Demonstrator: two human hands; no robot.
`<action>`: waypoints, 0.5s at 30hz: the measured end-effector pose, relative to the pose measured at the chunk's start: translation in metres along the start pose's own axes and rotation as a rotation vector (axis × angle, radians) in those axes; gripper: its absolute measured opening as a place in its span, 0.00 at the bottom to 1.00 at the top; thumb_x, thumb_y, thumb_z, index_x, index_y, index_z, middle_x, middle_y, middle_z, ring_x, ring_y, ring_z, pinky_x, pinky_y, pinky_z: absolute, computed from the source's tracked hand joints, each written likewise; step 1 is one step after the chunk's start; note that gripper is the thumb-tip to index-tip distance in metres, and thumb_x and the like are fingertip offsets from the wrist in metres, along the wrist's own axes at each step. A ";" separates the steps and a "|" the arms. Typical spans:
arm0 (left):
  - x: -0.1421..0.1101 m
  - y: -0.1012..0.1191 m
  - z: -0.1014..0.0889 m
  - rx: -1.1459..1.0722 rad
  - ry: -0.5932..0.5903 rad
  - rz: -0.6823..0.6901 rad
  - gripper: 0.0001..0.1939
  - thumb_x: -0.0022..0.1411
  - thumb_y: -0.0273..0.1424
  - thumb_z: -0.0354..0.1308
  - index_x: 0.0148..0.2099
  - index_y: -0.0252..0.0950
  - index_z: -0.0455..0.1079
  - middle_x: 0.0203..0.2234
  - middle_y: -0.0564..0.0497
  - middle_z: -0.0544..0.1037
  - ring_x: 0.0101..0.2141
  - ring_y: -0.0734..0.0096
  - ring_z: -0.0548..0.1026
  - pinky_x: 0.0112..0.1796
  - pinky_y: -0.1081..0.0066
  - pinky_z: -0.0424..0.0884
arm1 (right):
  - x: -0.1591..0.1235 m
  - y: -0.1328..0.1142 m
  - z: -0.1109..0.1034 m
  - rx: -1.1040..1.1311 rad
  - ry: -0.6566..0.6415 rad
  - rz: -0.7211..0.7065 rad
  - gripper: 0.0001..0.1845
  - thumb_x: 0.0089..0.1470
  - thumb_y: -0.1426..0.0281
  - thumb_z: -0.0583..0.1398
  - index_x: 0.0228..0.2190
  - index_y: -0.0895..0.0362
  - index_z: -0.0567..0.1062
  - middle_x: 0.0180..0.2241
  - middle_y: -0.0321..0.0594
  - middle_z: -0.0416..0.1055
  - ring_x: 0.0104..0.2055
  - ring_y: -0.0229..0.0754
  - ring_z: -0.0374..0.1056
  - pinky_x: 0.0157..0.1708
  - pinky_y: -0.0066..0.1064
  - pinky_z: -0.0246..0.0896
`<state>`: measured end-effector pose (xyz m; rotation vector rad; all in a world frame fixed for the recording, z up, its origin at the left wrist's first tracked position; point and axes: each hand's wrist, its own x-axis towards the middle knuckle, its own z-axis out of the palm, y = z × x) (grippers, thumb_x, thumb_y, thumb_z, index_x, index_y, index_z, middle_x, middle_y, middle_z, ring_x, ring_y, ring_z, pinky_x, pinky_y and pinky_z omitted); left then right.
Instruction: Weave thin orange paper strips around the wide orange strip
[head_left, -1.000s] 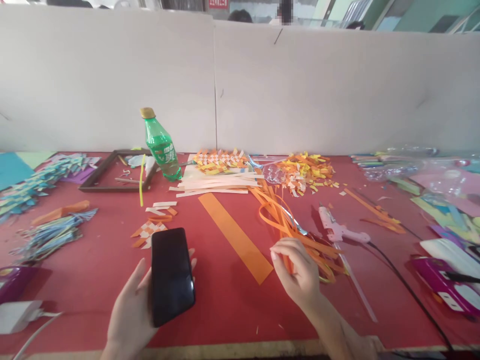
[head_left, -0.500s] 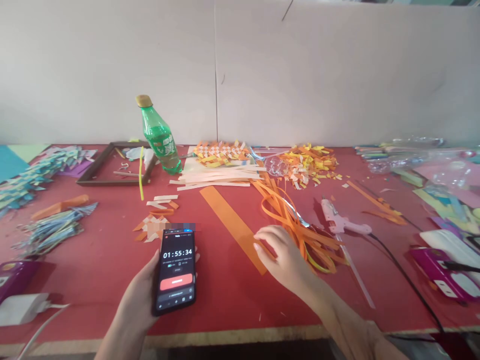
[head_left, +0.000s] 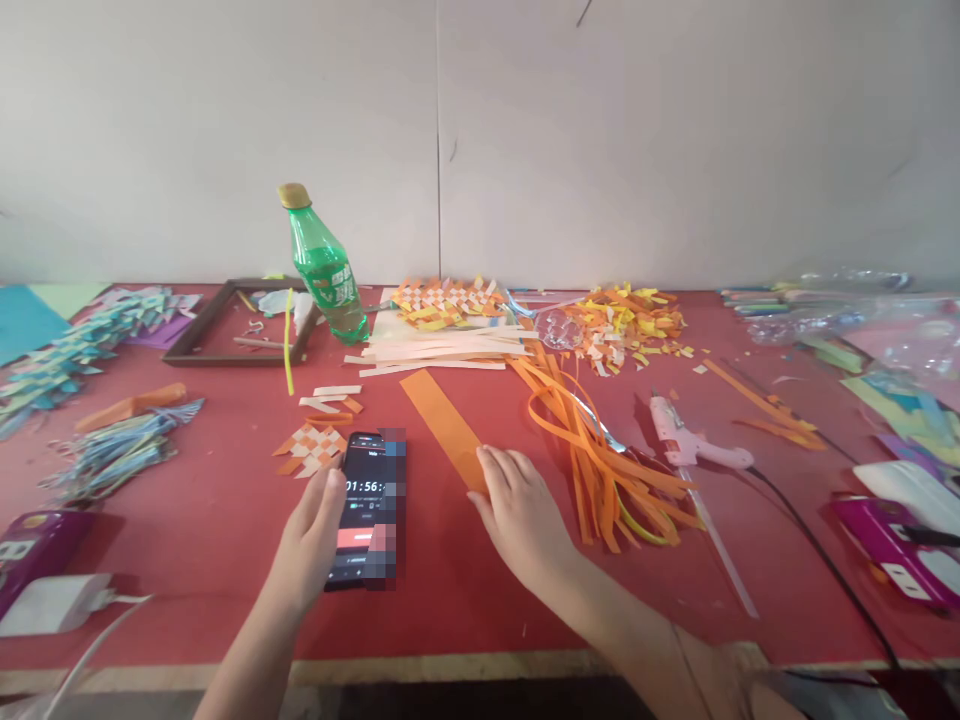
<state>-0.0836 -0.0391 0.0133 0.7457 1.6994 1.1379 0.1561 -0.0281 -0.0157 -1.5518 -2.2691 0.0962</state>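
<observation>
My left hand is at the left edge of a black phone with a running timer on its screen, and its thumb side overlaps that edge. The phone's right side is blurred out. My right hand lies over the lower end of a wide orange paper strip, fingers stretched out and thumb apart. That end of the strip is hidden under the hand. Just above the phone, a small woven orange-and-white paper piece rests on the red table. A tangle of narrow orange strips lies right of my right hand.
A green bottle leans beside a brown frame. White strips and cut orange-yellow pieces lie at the back. On the right are a pink glue gun with a cord and a purple power strip. A white charger sits left.
The phone has come down toward the table, shifting right, and my left hand has moved to its left edge. My right hand has moved left onto the wide orange strip.
</observation>
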 end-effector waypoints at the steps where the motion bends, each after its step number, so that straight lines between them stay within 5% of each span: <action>1: -0.002 0.001 0.003 0.080 0.055 0.037 0.33 0.61 0.54 0.55 0.60 0.38 0.70 0.61 0.42 0.70 0.62 0.47 0.63 0.62 0.55 0.56 | -0.002 0.000 0.000 0.010 0.010 0.004 0.22 0.57 0.77 0.60 0.54 0.65 0.68 0.49 0.56 0.74 0.51 0.60 0.69 0.49 0.53 0.71; 4: -0.008 0.008 0.009 0.214 0.119 0.077 0.33 0.63 0.53 0.52 0.62 0.38 0.67 0.62 0.43 0.67 0.65 0.50 0.58 0.65 0.57 0.47 | -0.004 0.001 -0.003 0.029 0.029 0.010 0.21 0.57 0.80 0.58 0.52 0.64 0.69 0.46 0.54 0.75 0.48 0.58 0.71 0.47 0.51 0.72; 15: -0.020 0.012 0.011 0.200 0.116 0.087 0.30 0.64 0.50 0.53 0.62 0.41 0.65 0.63 0.46 0.67 0.64 0.53 0.61 0.64 0.59 0.52 | -0.009 0.010 -0.013 0.159 0.147 0.039 0.16 0.58 0.80 0.55 0.48 0.59 0.71 0.40 0.50 0.77 0.42 0.53 0.73 0.41 0.48 0.74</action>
